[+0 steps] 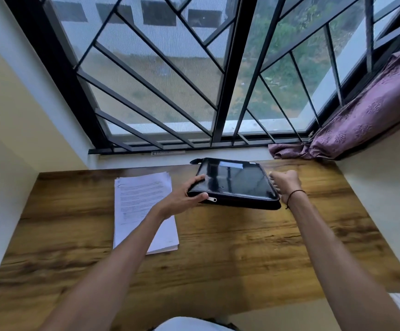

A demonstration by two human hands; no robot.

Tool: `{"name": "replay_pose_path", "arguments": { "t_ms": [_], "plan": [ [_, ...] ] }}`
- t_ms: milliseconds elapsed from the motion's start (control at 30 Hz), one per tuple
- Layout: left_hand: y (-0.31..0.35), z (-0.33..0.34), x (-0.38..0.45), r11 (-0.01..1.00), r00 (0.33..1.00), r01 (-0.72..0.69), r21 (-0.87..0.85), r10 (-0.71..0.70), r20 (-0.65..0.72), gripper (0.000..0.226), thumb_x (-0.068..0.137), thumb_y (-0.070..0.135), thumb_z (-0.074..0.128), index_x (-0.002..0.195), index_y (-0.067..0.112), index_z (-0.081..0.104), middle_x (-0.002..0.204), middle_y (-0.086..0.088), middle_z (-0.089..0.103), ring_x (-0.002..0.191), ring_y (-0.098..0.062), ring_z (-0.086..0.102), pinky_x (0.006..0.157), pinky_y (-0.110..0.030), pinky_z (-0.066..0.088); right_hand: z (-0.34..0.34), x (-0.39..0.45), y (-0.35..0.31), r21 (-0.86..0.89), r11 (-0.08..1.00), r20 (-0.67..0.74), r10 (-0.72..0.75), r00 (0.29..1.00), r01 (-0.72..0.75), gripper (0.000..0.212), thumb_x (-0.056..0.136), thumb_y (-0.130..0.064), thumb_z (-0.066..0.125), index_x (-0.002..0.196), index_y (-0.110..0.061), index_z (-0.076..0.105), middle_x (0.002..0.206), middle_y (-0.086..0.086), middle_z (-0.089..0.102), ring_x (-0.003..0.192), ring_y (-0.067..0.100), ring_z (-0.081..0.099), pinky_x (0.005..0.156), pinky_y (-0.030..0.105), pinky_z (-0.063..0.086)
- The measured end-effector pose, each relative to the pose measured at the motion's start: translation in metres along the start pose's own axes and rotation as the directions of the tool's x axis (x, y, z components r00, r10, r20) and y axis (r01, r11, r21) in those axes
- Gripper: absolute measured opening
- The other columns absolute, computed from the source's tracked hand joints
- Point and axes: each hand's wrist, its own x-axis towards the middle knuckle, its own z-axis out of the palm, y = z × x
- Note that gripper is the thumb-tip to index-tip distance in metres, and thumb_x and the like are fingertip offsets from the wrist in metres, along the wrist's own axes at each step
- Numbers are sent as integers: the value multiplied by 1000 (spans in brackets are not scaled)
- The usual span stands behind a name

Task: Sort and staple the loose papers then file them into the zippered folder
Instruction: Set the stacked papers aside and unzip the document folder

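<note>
Fingers, left: the fingers (pixel 197 179) of the left hand (pixel 182 197) are curled round the near left corner of the zippered folder (pixel 234 181), with the thumb laid along its front edge beside the silver zip pull (pixel 211 199); the folder is gripped.
Fingers, right: the fingers (pixel 275 185) of the right hand (pixel 286 183) are pressed against the right edge of the folder, bent downward; how far they are wrapped beneath it cannot be told.
Zippered folder: a black, glossy case is held between both hands at the far middle of the tabletop (pixel 230 247), close to the window sill; its near edge appears raised slightly off the wood, with a shadow seen below it. The zip is seen closed along the front edge.
Loose papers: a stack of printed white sheets (pixel 144 211) is laid flat on the tabletop, left of the folder and partly covered by the left forearm; the top edges are fanned unevenly.
Right wrist: a thin dark cord (pixel 294 194) is worn round it.
Tabletop: a wood-grain surface is set between pale walls.
Window: a black-framed window with a diagonal metal grille (pixel 160 91) is seen behind the tabletop.
Cloth: a purple patterned curtain (pixel 361 120) is bunched on the sill at the right.
</note>
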Motion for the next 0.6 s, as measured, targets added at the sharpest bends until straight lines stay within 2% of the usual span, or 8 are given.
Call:
{"name": "replay_pose_path", "arguments": {
  "t_ms": [67,133,167,233,300,367,467,600],
  "plan": [
    [5,0,4,999,998,-21,42,24,-60,71,96,56,62,158,31,36,159,11,42,144,-7,41,120,-32,35,-1,-24,-10,129,991,-32,-24,999,28,36,42,-43,70,61,-13,63,66,7,62,65,26,59,63,51,58],
    [10,1,10,996,987,-48,79,59,-150,68,95,62,60,153,29,45,154,7,50,138,-9,49,116,-33,41,0,-62,-25,193,978,-33,-68,997,73,28,52,-42,73,53,-21,56,62,0,52,69,25,54,70,44,46],
    [12,1,13,994,977,-61,92,78,-197,66,93,65,60,148,30,51,148,6,56,133,-9,55,113,-34,45,1,-80,-32,181,978,-28,-99,995,103,26,59,-43,73,56,-22,57,65,-2,53,73,24,55,75,42,42],
    [15,-1,15,989,953,-89,117,119,-280,62,89,70,62,138,32,61,133,5,68,120,-7,64,103,-33,52,4,-98,-39,137,980,-34,-143,989,147,26,74,-42,73,80,-19,64,86,1,64,88,26,59,82,39,47],
    [15,-2,16,985,931,-112,132,150,-332,54,89,67,65,130,32,67,121,7,73,110,-5,68,94,-31,55,6,-111,-43,21,988,-42,-155,987,156,35,87,-40,71,110,-16,61,106,5,63,102,29,58,91,42,51],
    [15,-2,16,983,915,-130,128,168,-366,52,87,68,65,125,32,70,115,10,75,105,-3,70,92,-35,58,9,-125,-46,-120,972,-44,-207,977,201,41,92,-40,68,121,-14,56,112,9,62,107,34,58,91,42,50],
    [15,1,16,982,893,-161,99,188,-409,54,84,72,66,119,32,73,110,12,76,100,-4,73,89,-43,62,15,-143,-48,-287,903,-69,-353,933,320,45,92,-42,65,124,-12,55,117,15,63,109,38,59,89,42,47],
    [18,5,17,980,875,-187,67,197,-443,53,85,70,68,116,28,75,107,13,77,98,-5,74,86,-46,63,28,-168,-51,-437,828,-154,-453,878,351,51,92,-49,64,127,-15,52,130,18,50,118,42,49,93,49,45]
  ]
}}
